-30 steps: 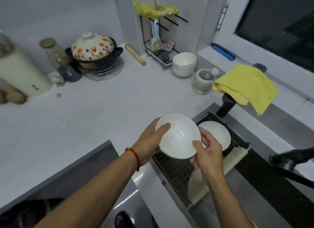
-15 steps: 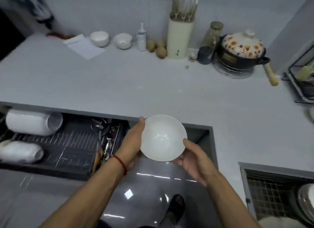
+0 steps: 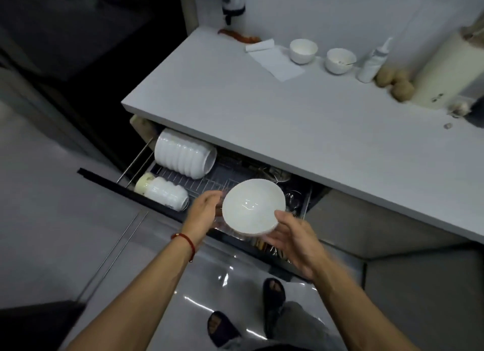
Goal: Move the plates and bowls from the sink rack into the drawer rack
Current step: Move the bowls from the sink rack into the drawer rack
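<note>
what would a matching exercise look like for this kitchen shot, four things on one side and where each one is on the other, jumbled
Things
1. white bowl
2. stack of white bowls
3. squeeze bottle
4. red string bracelet

Places
A. on the countertop, beside the potatoes
B. on the left wrist
C. lying on its side in the drawer rack
D. held between the left hand and the right hand

Pairs: 1-D, 2-C, 3-A, 4-B

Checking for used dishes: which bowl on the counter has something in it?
The right-hand counter bowl, beside the white bottle; a utensil rests inside. The left one looks empty.
</note>
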`<state>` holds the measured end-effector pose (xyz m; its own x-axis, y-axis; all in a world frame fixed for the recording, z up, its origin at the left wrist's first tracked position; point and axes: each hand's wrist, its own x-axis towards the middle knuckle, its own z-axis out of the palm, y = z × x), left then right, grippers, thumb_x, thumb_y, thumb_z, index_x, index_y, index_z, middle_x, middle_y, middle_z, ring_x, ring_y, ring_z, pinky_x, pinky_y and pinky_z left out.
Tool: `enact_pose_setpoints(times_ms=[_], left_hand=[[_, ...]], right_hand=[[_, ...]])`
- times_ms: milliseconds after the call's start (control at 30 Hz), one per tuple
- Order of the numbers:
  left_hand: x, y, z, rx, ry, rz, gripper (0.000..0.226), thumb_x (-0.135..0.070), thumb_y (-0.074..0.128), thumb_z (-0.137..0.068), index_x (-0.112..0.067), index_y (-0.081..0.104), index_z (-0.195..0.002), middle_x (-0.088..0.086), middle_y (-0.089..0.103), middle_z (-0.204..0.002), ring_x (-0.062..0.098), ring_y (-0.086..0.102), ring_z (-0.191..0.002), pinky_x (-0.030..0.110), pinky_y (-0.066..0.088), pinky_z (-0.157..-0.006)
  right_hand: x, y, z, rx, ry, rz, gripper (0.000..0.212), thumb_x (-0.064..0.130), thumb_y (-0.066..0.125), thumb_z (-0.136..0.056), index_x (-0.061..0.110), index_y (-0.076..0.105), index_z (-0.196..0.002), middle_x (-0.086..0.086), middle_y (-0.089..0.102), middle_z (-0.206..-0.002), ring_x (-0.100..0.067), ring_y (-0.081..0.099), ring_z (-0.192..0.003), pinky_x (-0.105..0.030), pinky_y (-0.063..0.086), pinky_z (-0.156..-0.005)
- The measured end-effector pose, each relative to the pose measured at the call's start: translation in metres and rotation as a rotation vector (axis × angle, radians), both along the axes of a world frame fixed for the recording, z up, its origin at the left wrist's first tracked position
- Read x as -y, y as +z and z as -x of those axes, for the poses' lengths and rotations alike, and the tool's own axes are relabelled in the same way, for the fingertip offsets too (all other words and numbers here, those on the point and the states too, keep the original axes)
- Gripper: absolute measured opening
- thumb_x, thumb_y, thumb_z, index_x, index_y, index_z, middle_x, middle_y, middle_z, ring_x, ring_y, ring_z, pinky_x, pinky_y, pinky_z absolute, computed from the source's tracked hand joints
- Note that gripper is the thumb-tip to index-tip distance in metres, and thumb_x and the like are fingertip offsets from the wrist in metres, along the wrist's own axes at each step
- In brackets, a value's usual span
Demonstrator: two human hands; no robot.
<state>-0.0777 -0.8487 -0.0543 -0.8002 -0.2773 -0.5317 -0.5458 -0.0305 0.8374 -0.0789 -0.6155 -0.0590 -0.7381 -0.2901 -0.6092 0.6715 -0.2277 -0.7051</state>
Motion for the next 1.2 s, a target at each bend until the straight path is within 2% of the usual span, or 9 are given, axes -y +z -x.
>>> enact_pose_setpoints(times_ms=[100,233,333,433,567,733,800,933,1200], left_hand=[[0.062,-0.026,0.004,0.044,-0.031,0.305,0.018,-0.020,0.057,-0.095,-0.030,0.067,-0.107,-0.001,0.070,-0.116,0.015,0.065,-0.101,0.032,0.051,-0.093],[0.128,-0.047,0.015,0.128,-0.113,0.618,0.031,-0.020,0.061,-0.092,-0.021,0.065,-0.123,0.005,0.067,-0.119,0.022,0.061,-0.102,0.032,0.050,-0.091],[0.170,-0.062,0.023,0.132,-0.229,0.859,0.040,-0.022,0.062,-0.092,-0.013,0.063,-0.132,0.012,0.061,-0.134,0.031,0.051,-0.127,0.043,0.042,-0.109],[0.200,-0.077,0.036,0.205,-0.381,0.995,0.049,-0.031,0.060,-0.094,-0.018,0.056,-0.141,0.014,0.044,-0.155,0.036,0.030,-0.146,0.050,0.028,-0.119],[0.231,-0.107,0.061,0.303,-0.544,1.029,0.053,-0.042,0.048,-0.098,-0.030,0.044,-0.149,0.007,0.024,-0.166,0.030,0.007,-0.155,0.062,0.010,-0.122],[0.258,-0.146,0.072,0.323,-0.749,1.190,0.054,-0.051,0.022,-0.102,-0.038,0.035,-0.153,0.004,0.020,-0.168,0.030,0.000,-0.156,0.065,-0.009,-0.120],[0.262,-0.153,0.070,0.290,-0.766,1.236,0.057,-0.053,0.017,-0.101,-0.037,0.037,-0.152,0.004,0.022,-0.167,0.032,0.002,-0.156,0.066,-0.010,-0.118],[0.262,-0.154,0.068,0.251,-0.732,1.224,0.063,-0.055,0.014,-0.098,-0.034,0.045,-0.148,0.005,0.023,-0.167,0.032,0.003,-0.155,0.062,-0.015,-0.116],[0.268,-0.157,0.069,0.265,-0.762,1.158,0.061,-0.055,0.019,-0.099,-0.030,0.046,-0.147,0.007,0.022,-0.166,0.032,0.004,-0.155,0.065,-0.010,-0.117]], right_hand=[[0.044,-0.017,0.033,0.044,0.031,-0.124,0.047,0.030,0.079,-0.088,0.000,0.067,-0.121,-0.017,0.079,-0.110,-0.030,0.078,-0.102,-0.034,0.064,-0.086],[0.109,-0.062,0.092,0.152,0.133,-0.293,0.058,0.028,0.082,-0.085,-0.007,0.061,-0.127,-0.020,0.077,-0.110,-0.030,0.078,-0.094,-0.037,0.065,-0.081],[0.163,-0.102,0.123,0.242,0.208,-0.384,0.073,0.029,0.085,-0.081,-0.002,0.051,-0.137,-0.021,0.069,-0.122,-0.035,0.074,-0.102,-0.048,0.063,-0.090],[0.209,-0.136,0.134,0.300,0.222,-0.445,0.060,0.024,0.086,-0.080,0.006,0.045,-0.120,-0.021,0.066,-0.124,-0.038,0.072,-0.104,-0.052,0.064,-0.086],[0.248,-0.174,0.138,0.295,0.247,-0.614,0.066,0.025,0.088,-0.077,0.002,0.049,-0.126,-0.021,0.064,-0.125,-0.038,0.069,-0.106,-0.054,0.063,-0.085],[0.288,-0.207,0.143,0.259,0.325,-0.759,0.081,0.034,0.093,-0.069,-0.002,0.056,-0.130,-0.022,0.068,-0.128,-0.036,0.071,-0.104,-0.054,0.061,-0.090],[0.302,-0.215,0.142,0.260,0.326,-0.812,0.082,0.035,0.096,-0.065,-0.002,0.059,-0.128,-0.020,0.069,-0.126,-0.032,0.071,-0.098,-0.051,0.063,-0.087],[0.328,-0.225,0.140,0.290,0.362,-0.901,0.094,0.043,0.095,-0.063,-0.002,0.054,-0.135,-0.019,0.064,-0.135,-0.033,0.067,-0.119,-0.048,0.058,-0.099],[0.342,-0.225,0.140,0.338,0.366,-0.902,0.082,0.042,0.088,-0.077,0.000,0.053,-0.137,-0.018,0.062,-0.134,-0.034,0.066,-0.121,-0.048,0.057,-0.100]])
